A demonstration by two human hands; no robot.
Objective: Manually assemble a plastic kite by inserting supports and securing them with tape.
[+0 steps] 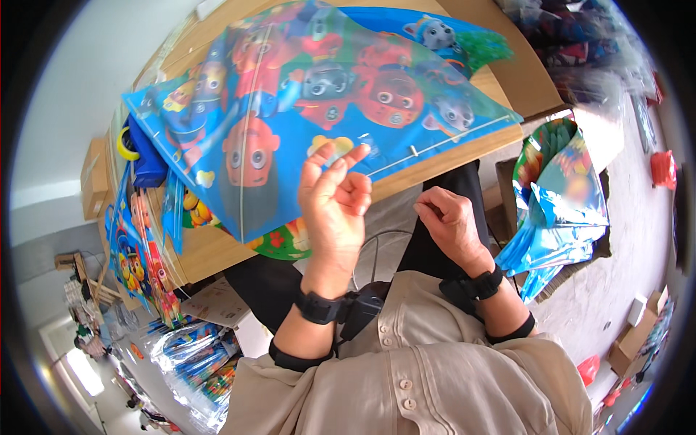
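Note:
A blue kite (293,123) printed with cartoon dogs and a child lies across the wooden table, its near corner hanging past the edge. Thin pale rods run along its middle and its right-hand near edge. My left hand (336,199) is held palm up over the near edge of the kite, two fingers stretched out and the others curled. Close to its fingertips shows a small clear plastic bit (367,143); whether they touch I cannot tell. Off the table edge, above my lap, my right hand (455,226) is closed with thumb against fingers; anything inside it is hidden.
A blue tape dispenser (147,156) with a yellow ring stands at the table's left. Folded printed sheets (562,196) fill a box on the right. More printed kites (141,254) hang at the left edge, and plastic-wrapped packs (192,362) lie below. Cardboard (518,61) stands behind.

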